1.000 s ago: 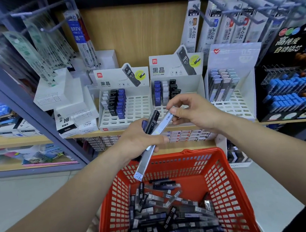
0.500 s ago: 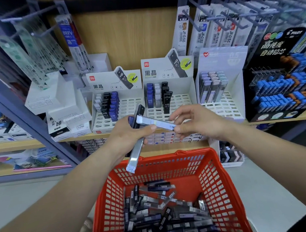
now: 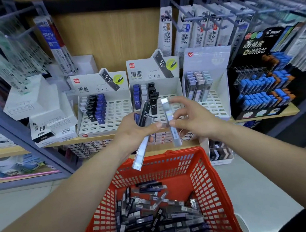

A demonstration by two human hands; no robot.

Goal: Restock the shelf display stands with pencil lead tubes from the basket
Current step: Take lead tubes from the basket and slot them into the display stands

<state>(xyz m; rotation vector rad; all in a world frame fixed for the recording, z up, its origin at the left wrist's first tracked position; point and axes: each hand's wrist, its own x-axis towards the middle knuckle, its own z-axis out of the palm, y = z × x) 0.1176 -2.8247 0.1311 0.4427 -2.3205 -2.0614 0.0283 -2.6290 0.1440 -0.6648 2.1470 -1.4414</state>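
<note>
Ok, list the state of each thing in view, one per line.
left hand, grips several tubes
right hand, pinches one pale tube
basket, holds many loose tubes
left stand, partly filled
middle stand, partly filled
right stand, partly filled

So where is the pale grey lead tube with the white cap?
Head view, centre: the pale grey lead tube is pinched nearly upright in the right hand, above the red plastic basket, right of the left hand and its tubes.

Four display stands [image 3: 89, 86] [image 3: 141, 69] [image 3: 208, 58] [image 3: 253, 49], one basket [image 3: 169, 154], two hands [image 3: 131, 134] [image 3: 196, 119].
</note>
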